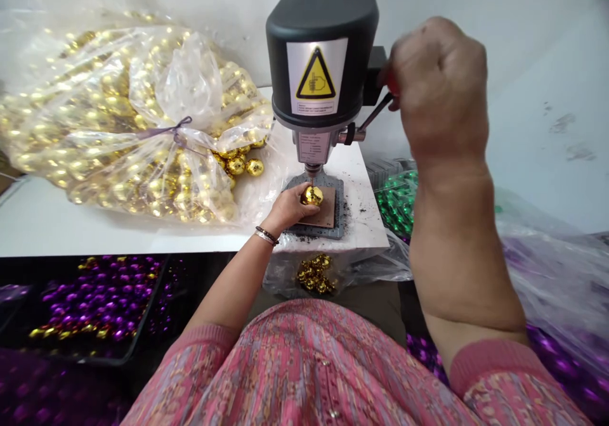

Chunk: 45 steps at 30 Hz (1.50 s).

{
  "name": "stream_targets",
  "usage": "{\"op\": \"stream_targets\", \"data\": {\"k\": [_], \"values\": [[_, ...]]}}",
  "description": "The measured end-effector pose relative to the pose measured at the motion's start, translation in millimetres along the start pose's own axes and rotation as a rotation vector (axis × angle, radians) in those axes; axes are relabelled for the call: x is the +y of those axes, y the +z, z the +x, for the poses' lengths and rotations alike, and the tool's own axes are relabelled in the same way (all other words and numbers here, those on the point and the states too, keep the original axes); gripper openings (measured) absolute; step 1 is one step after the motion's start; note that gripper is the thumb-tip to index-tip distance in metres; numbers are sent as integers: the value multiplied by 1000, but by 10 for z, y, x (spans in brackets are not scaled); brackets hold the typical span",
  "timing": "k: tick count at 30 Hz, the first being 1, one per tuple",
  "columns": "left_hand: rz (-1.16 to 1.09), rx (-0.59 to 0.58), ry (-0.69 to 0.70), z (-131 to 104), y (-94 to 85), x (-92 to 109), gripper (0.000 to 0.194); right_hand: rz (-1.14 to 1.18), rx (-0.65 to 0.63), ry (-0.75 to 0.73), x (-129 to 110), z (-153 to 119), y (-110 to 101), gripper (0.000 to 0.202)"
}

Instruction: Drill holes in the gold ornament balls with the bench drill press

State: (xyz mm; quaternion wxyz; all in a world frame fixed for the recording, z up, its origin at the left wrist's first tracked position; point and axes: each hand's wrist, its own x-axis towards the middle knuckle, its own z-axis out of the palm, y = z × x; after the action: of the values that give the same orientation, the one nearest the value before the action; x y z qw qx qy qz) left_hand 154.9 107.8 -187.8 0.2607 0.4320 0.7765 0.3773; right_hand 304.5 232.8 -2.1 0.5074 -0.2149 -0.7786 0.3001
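Note:
A shiny gold ball [314,196] sits on the brown board over the base of a bench drill press [323,14]. My left hand [290,206] pinches the ball between thumb and fingers, right under the thin drill bit [313,179]. The bit's tip reaches the top of the ball; how deep it goes I cannot tell. Raised at the right, my right hand [440,77] is closed round the end of the drill press lever [375,114], where a bit of red knob shows.
A big clear plastic bag [176,96] of gold balls, tied with purple string, covers the table's left side. Loose gold balls [254,167] lie beside it. More gold balls [316,274] hang below the table edge. Purple balls [104,293] fill a black crate; green ones [399,198] lie right.

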Motion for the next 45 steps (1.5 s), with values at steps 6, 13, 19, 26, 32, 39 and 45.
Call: {"op": "stream_targets", "data": {"k": [6,13,19,26,32,39,45], "values": [[22,1,23,21,32,-58,74,-202,5,14,-88,-646,-36,15],[26,3,32,5,26,-27,73,-322,182,-33,31,-849,179,37],[15,4,6,-22,4,40,74,-269,232,-182,300,-1083,314,39],[19,24,6,-16,39,-12,74,-315,325,-227,472,-1158,429,40],[9,21,7,-22,42,-17,74,-365,366,-297,589,-1201,463,36],[-11,17,4,-25,49,-60,76,-315,371,-434,782,-1253,519,35],[-38,29,20,-44,60,-59,73,-175,339,-237,207,-681,269,37]]}}
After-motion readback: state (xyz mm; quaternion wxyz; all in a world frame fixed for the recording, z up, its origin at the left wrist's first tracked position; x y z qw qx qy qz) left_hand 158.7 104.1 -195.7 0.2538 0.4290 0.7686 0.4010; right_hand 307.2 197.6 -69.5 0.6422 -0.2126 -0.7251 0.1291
